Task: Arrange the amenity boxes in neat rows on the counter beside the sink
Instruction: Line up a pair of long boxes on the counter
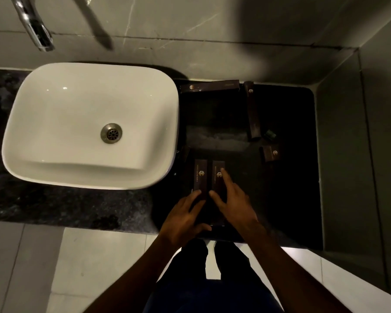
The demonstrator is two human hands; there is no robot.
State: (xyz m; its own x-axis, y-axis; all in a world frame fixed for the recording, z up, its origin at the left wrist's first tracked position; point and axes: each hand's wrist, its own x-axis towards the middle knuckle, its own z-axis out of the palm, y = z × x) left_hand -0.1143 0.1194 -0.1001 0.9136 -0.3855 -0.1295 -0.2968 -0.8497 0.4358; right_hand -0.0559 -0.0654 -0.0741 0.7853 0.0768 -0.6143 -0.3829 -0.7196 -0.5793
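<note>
Both hands, left [185,219] and right [233,202], lie open-fingered on two boxes [200,175]: light, stiff card, best slid by their long edges

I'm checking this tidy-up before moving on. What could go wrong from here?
1. The two boxes under the left hand and right hand lie near the counter's front edge; a push toward the person might tip them off.
2. The dark boxes barely show against the dark counter, so the back box, the tall box or the small box may get missed or bumped.
</note>
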